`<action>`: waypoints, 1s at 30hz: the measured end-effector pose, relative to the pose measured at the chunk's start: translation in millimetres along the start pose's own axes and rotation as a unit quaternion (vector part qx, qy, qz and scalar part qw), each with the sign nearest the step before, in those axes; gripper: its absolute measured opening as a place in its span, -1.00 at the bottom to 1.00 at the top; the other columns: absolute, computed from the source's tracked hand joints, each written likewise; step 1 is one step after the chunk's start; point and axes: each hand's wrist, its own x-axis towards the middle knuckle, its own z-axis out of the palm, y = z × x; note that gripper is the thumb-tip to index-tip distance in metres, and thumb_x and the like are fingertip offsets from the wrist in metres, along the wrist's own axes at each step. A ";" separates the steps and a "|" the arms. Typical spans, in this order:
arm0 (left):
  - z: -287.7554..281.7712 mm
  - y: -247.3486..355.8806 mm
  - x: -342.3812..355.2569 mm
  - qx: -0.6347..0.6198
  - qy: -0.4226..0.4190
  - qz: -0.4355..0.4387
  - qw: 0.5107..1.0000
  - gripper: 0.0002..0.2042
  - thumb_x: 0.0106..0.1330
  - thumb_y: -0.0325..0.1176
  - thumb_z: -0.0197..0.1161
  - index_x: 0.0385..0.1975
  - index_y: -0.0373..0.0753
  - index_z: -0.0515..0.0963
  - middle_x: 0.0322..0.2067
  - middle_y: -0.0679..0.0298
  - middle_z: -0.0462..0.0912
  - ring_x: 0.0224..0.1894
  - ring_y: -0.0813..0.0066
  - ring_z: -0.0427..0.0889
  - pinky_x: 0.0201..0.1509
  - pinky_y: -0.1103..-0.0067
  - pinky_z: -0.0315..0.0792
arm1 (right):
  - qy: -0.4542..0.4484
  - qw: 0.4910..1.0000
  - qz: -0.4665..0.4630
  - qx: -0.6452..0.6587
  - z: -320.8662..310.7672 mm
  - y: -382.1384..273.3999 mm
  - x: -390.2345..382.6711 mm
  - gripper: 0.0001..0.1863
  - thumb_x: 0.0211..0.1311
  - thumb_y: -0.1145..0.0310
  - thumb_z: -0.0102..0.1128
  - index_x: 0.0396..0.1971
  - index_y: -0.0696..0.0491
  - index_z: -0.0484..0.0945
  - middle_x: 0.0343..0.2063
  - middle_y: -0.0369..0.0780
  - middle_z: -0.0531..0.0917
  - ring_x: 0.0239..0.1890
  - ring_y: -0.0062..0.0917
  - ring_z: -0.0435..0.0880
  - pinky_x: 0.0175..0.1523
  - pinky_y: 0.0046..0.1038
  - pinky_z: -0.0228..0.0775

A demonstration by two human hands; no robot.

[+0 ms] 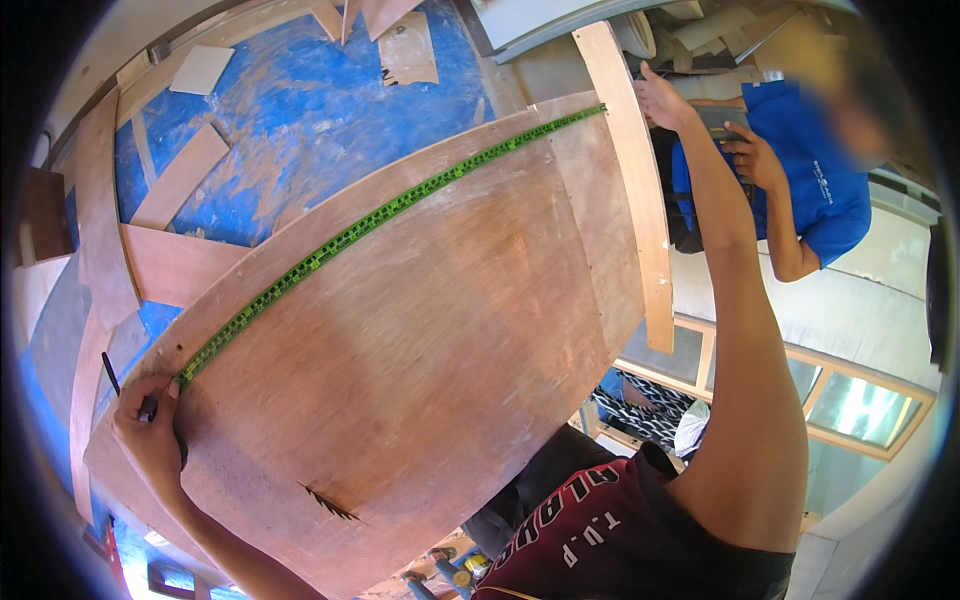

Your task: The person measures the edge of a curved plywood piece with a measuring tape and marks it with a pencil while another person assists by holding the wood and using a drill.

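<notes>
A green tape measure [345, 240] lies stretched across a large plywood sheet [430, 330]. At its left end my left hand [148, 415] is closed on the tape, by the sheet's edge. A slim black pen or pencil [110, 372] sticks up from the same hand. The tape's other end reaches a pale wooden strip [628, 180] along the sheet's right side. My right hand [663, 98] is stretched out at the outer edge of that strip, fingers apart, seemingly touching it. Whether it presses on the strip, I cannot tell.
At the right, a person in a blue shirt [845, 200] holds a dark object [725, 125] close to my right arm. Beyond the sheet, wood offcuts [182, 178] lie on a blue, dusty surface [300, 110]. A jagged dark mark or slot [328, 502] shows near the sheet's front.
</notes>
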 end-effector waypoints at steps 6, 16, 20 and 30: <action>-4.9 -0.4 -3.3 0.018 -0.003 -0.008 1.000 -0.88 0.16 -0.55 0.45 -0.31 -0.30 0.72 -0.41 0.27 0.70 -0.37 0.53 0.59 -0.21 0.59 0.43 | 0.186 0.978 -0.083 -0.052 6.8 -1.0 38.2 0.04 0.50 -0.36 -0.19 0.46 0.40 0.05 0.44 0.16 0.26 0.51 -0.13 0.22 0.55 -0.23 0.03; -11.7 -2.0 8.6 0.043 -0.018 -0.007 0.999 -0.86 0.17 -0.41 0.47 -0.30 -0.29 0.77 -0.37 0.20 0.79 -0.29 0.43 0.75 -0.06 0.51 0.58 | 0.285 0.816 -0.419 -0.279 161.1 27.7 -67.6 -0.47 0.52 0.20 0.18 0.32 0.18 0.35 0.01 -0.09 0.66 0.03 -0.40 0.66 0.13 -0.38 0.50; -15.3 3.5 1.9 0.032 0.001 -0.029 0.999 -0.87 0.15 -0.42 0.47 -0.32 -0.24 0.78 -0.40 0.23 0.79 -0.32 0.44 0.75 -0.10 0.53 0.59 | 0.208 0.766 -0.493 -0.356 263.5 52.7 -108.3 -0.58 0.50 0.32 0.20 0.23 0.18 0.47 0.06 -0.13 0.65 0.05 -0.41 0.63 0.18 -0.37 0.47; -5.7 3.6 3.7 0.012 0.006 -0.003 1.000 -0.88 0.14 -0.44 0.47 -0.33 -0.24 0.79 -0.40 0.23 0.80 -0.28 0.43 0.77 -0.08 0.52 0.59 | 0.032 0.660 -0.606 -0.443 413.0 65.5 -197.4 -0.55 0.46 0.44 0.13 0.31 0.11 0.49 0.29 -0.05 0.51 0.33 -0.13 0.47 0.43 -0.17 0.22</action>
